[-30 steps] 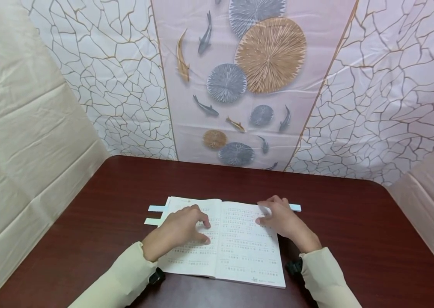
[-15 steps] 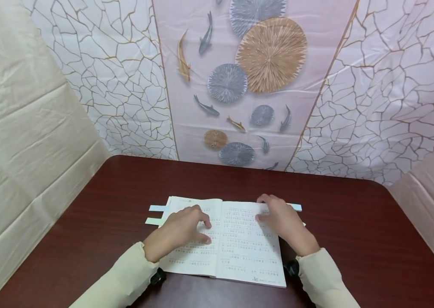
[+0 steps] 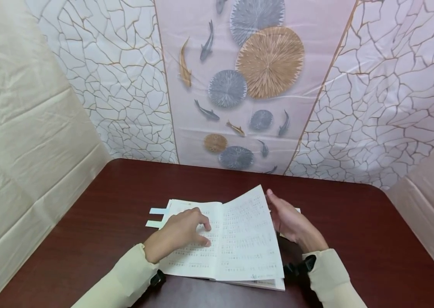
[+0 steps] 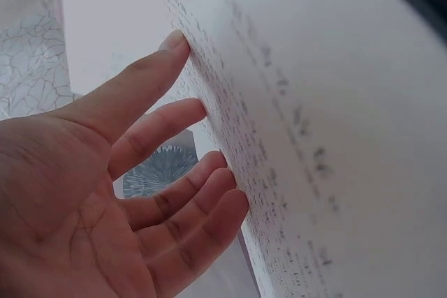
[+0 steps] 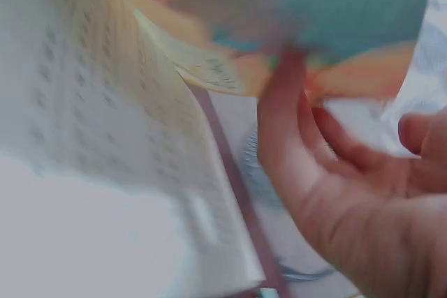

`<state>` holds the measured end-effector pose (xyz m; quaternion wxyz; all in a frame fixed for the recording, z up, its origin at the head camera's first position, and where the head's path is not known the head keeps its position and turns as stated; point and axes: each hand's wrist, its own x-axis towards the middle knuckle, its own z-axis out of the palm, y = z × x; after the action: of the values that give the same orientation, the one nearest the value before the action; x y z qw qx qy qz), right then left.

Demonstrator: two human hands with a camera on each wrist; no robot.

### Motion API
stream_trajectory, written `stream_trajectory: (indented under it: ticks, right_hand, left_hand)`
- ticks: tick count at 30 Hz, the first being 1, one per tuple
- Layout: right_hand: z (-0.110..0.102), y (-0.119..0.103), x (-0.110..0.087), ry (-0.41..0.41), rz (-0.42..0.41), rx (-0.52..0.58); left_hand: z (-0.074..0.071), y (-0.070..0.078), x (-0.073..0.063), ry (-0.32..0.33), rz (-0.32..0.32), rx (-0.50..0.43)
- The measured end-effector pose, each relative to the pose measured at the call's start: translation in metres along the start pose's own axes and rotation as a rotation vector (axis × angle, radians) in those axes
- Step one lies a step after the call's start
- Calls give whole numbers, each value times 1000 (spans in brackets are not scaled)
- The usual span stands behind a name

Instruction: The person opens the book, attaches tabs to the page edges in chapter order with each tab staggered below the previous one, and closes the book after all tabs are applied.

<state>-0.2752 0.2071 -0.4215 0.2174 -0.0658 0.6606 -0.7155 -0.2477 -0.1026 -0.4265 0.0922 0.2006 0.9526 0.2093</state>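
An open book (image 3: pixel 191 264) with printed pages lies on the dark red-brown table. My left hand (image 3: pixel 180 233) rests on its left page, thumb and fingers spread apart. In the left wrist view, the left fingertips (image 4: pixel 237 204) touch the printed paper. On the right side, a page (image 3: pixel 245 239) stands lifted and slanted, its far corner highest. My right hand (image 3: pixel 292 222) is at that page's outer edge, fingers extended and partly hidden behind it. The right wrist view, slightly blurred, has a finger (image 5: pixel 283 113) against a colourful printed page (image 5: pixel 377 19).
Pale tabs (image 3: pixel 157 211) stick out from the book's left edge. Another light tab (image 3: pixel 298 210) shows beyond my right hand. Behind the table (image 3: pixel 355 226) hangs a patterned cloth (image 3: pixel 240 128); plain cream cloth (image 3: pixel 20 149) covers the left side.
My right hand has moved from on top of the right page to its outer edge, and that page has risen. The left hand has stayed in place.
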Motion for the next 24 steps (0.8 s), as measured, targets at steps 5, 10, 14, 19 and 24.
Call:
stream_trajectory:
  ticks: [5,10,14,19,24]
  right_hand:
    - [0,15,2,-132,32,156]
    - [7,21,3,-229,17,-68]
    - [16,23,6,-331,5,-263]
    - [30,20,8,-435,-68,-446]
    - [42,15,7,-492,-103,-563]
  left_hand:
    - [1,-1,2,1,34,1]
    - [0,-3,4,-28,111,-50]
    - [1,-9,8,-85,239,-157]
    - [1,-22,11,-148,351,-273]
    - [-7,-31,13,-216,307,-465]
